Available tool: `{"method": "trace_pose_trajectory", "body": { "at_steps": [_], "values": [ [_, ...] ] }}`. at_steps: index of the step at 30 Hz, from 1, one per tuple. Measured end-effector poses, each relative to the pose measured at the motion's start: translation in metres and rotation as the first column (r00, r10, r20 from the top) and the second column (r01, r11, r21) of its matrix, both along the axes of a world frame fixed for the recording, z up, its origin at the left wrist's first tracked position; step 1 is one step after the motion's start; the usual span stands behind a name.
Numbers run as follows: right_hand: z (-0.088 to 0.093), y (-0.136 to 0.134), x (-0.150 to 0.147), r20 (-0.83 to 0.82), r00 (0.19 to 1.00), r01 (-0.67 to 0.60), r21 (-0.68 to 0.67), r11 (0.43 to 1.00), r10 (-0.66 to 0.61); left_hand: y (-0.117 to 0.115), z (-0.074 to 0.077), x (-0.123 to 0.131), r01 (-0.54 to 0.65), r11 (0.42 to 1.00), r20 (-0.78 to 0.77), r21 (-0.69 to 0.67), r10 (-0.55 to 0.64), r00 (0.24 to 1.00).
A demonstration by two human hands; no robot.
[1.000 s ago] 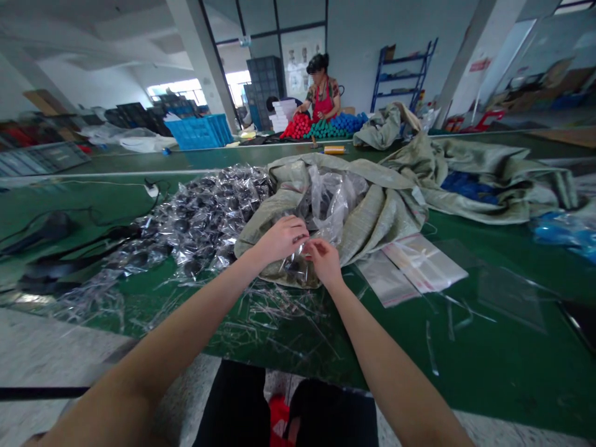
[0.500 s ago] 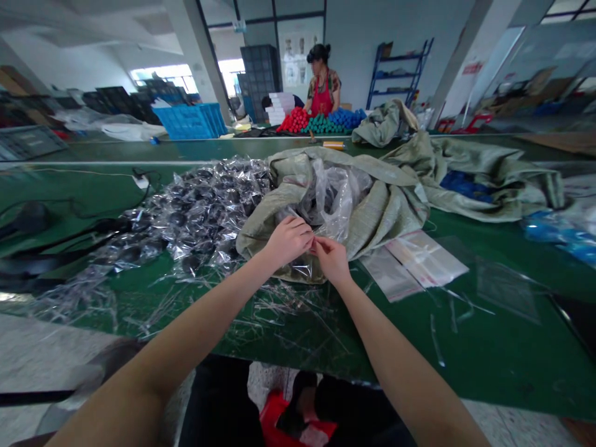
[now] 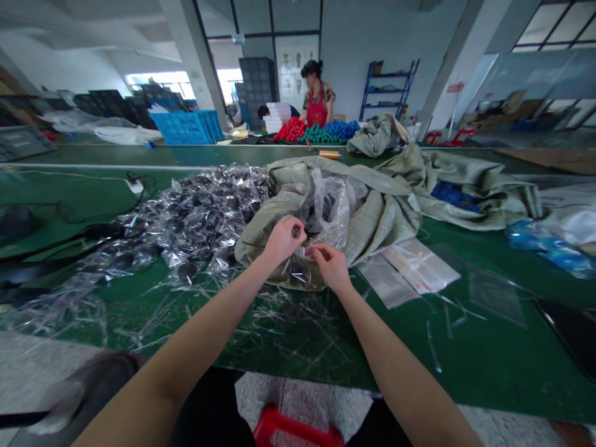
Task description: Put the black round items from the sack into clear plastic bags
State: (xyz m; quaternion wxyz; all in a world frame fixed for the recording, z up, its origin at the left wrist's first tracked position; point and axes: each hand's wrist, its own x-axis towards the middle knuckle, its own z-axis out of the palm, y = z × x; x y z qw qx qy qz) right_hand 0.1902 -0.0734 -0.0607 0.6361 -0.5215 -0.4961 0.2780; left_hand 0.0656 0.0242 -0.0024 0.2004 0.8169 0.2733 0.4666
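Glossy, crinkled clear plastic bags (image 3: 209,217) heap on the smooth, shiny green table (image 3: 288,354), beside a rough, matt woven plastic sack (image 3: 372,214); farther off stand a blue plastic crate (image 3: 184,127) and a blue painted metal shelf rack (image 3: 388,87)

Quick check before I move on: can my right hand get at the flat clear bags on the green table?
Probably yes. Your right hand is close to the flat clear bags, and only the low edge of the woven sack lies between them. Its fingers touch clear film.

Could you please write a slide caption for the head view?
Left hand and right hand handle clear plastic on a woven sack.
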Motion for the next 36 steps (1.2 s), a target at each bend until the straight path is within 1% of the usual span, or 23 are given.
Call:
{"method": "trace_pose_trajectory", "body": {
  "at_steps": [1, 2, 3, 4, 5, 6, 7, 8, 9, 10, 11, 12, 13, 14, 15, 17, 18, 19, 21, 23, 26, 31, 36],
  "values": [
    [-0.001, 0.0, 0.0, -0.059, 0.998, 0.0, -0.008, 1.0, -0.001, 0.003, 0.003, -0.001, -0.001, 0.984, 0.141, -0.176, 0.026, 0.99],
    [-0.002, 0.001, -0.001, -0.119, 0.993, 0.008, -0.013, 1.0, -0.009, 0.007, 0.007, -0.004, 0.057, 0.934, 0.294, -0.352, 0.053, 0.954],
    [-0.002, 0.001, -0.001, -0.173, 0.985, 0.013, -0.017, 1.0, -0.016, 0.011, 0.011, -0.01, 0.164, 0.856, 0.445, -0.491, 0.085, 0.891],
    [-0.003, 0.002, -0.001, -0.217, 0.976, 0.019, -0.017, 1.0, -0.023, 0.014, 0.016, -0.017, 0.286, 0.771, 0.58, -0.569, 0.13, 0.804],
    [-0.004, 0.003, -0.002, -0.251, 0.968, 0.025, -0.017, 1.0, -0.028, 0.018, 0.021, -0.027, 0.398, 0.705, 0.688, -0.588, 0.176, 0.704],
    [-0.005, 0.003, -0.002, -0.272, 0.962, 0.03, -0.017, 0.999, -0.034, 0.02, 0.025, -0.039, 0.472, 0.669, 0.759, -0.574, 0.218, 0.614],
    [-0.005, 0.004, -0.001, -0.279, 0.959, 0.037, -0.016, 0.999, -0.04, 0.021, 0.028, -0.051, 0.5, 0.667, 0.797, -0.553, 0.249, 0.55],
    [-0.005, 0.004, -0.001, -0.277, 0.96, 0.043, -0.014, 0.999, -0.045, 0.021, 0.03, -0.062, 0.507, 0.677, 0.813, -0.534, 0.246, 0.527],
    [-0.005, 0.004, -0.001, -0.271, 0.962, 0.046, -0.013, 0.999, -0.047, 0.019, 0.031, -0.071, 0.488, 0.687, 0.801, -0.538, 0.237, 0.55],
    [-0.005, 0.004, -0.001, -0.267, 0.962, 0.049, -0.011, 0.999, -0.05, 0.016, 0.03, -0.078, 0.455, 0.69, 0.759, -0.563, 0.213, 0.616],
    [-0.004, 0.004, 0.0, -0.267, 0.962, 0.049, -0.01, 0.999, -0.05, 0.012, 0.028, -0.081, 0.402, 0.683, 0.676, -0.609, 0.183, 0.714],
    [-0.004, 0.004, 0.0, -0.269, 0.962, 0.051, -0.01, 0.999, -0.051, 0.007, 0.024, -0.082, 0.334, 0.67, 0.547, -0.663, 0.129, 0.827],
    [-0.004, 0.004, 0.001, -0.272, 0.961, 0.053, -0.01, 0.999, -0.054, 0.003, 0.019, -0.079, 0.251, 0.675, 0.38, -0.694, 0.049, 0.924],
    [-0.004, 0.004, 0.001, -0.271, 0.961, 0.054, -0.011, 0.998, -0.055, -0.001, 0.013, -0.074, 0.165, 0.715, 0.205, -0.68, -0.031, 0.978],
    [-0.004, 0.004, 0.001, -0.266, 0.962, 0.054, -0.011, 0.998, -0.055, -0.002, 0.007, -0.068, 0.102, 0.773, 0.047, -0.626, -0.093, 0.995],
    [-0.003, 0.004, 0.002, -0.257, 0.965, 0.049, -0.012, 0.999, -0.05, -0.001, -0.006, -0.056, 0.048, 0.867, -0.176, -0.497, -0.155, 0.972],
    [-0.003, 0.003, 0.002, -0.253, 0.966, 0.046, -0.013, 0.999, -0.047, 0.003, -0.011, -0.05, 0.052, 0.887, -0.234, -0.46, -0.178, 0.956],
    [-0.003, 0.003, 0.002, -0.252, 0.967, 0.044, -0.014, 0.999, -0.046, 0.007, -0.017, -0.046, 0.07, 0.891, -0.264, -0.449, -0.207, 0.942],
    [-0.002, 0.003, 0.002, -0.256, 0.965, 0.045, -0.018, 0.999, -0.048, 0.015, -0.025, -0.04, 0.126, 0.88, -0.265, -0.458, -0.271, 0.925],
    [-0.001, 0.002, 0.003, -0.262, 0.963, 0.049, -0.023, 0.999, -0.053, 0.021, -0.032, -0.039, 0.174, 0.884, -0.224, -0.434, -0.294, 0.929],
    [0.001, 0.003, 0.005, -0.277, 0.958, 0.068, -0.026, 0.997, -0.072, 0.021, -0.036, -0.04, 0.174, 0.909, -0.156, -0.379, -0.249, 0.956],
    [0.003, 0.004, 0.008, -0.321, 0.94, 0.107, -0.03, 0.994, -0.11, 0.009, -0.036, -0.044, 0.131, 0.919, -0.091, -0.371, -0.177, 0.98],
    [0.002, 0.006, 0.01, -0.381, 0.922, 0.033, -0.092, 0.995, -0.066, 0.006, -0.045, -0.043, 0.08, 0.912, -0.005, -0.403, -0.09, 0.996]
  ]
}}
